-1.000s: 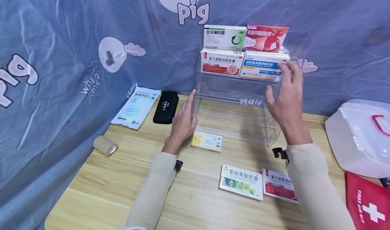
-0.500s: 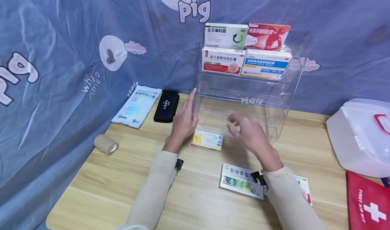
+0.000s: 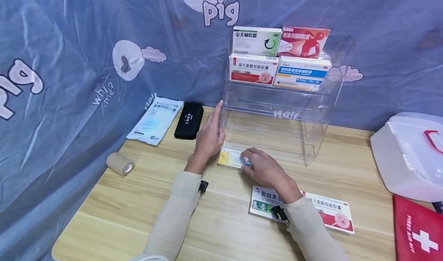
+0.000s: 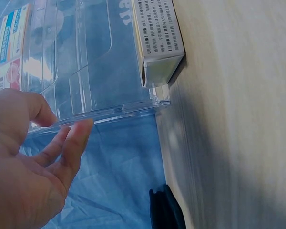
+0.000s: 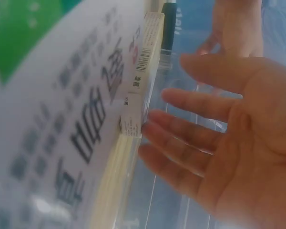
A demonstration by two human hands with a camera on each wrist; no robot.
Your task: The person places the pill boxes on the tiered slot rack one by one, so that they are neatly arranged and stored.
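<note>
A clear plastic tiered display rack (image 3: 249,95) stands at the back of the table, with medicine boxes on its upper tiers. My left hand (image 3: 209,138) is at its left side; in the left wrist view the thumb and fingers pinch the edge of the clear side panel (image 4: 119,112). A yellow-and-white medicine box (image 3: 227,158) lies in front of the rack's lower left. Over its right end reaches my right hand (image 3: 266,168), hiding part of it. The right wrist view shows that hand's fingers (image 5: 176,150) extended and spread beside the box (image 5: 142,81), not gripping it.
Near my right forearm lie a green-and-white box (image 3: 259,207) and a red-and-white box (image 3: 340,218). To the left are a mask packet (image 3: 152,120), a black case (image 3: 189,120) and a tan bandage roll (image 3: 117,163). A white bin (image 3: 401,157) and red first-aid pouch (image 3: 415,230) stand right.
My right hand has come down from the blue-and-white box on the rack's upper right to the yellow-and-white box on the table. My left hand stays at the rack's side.
</note>
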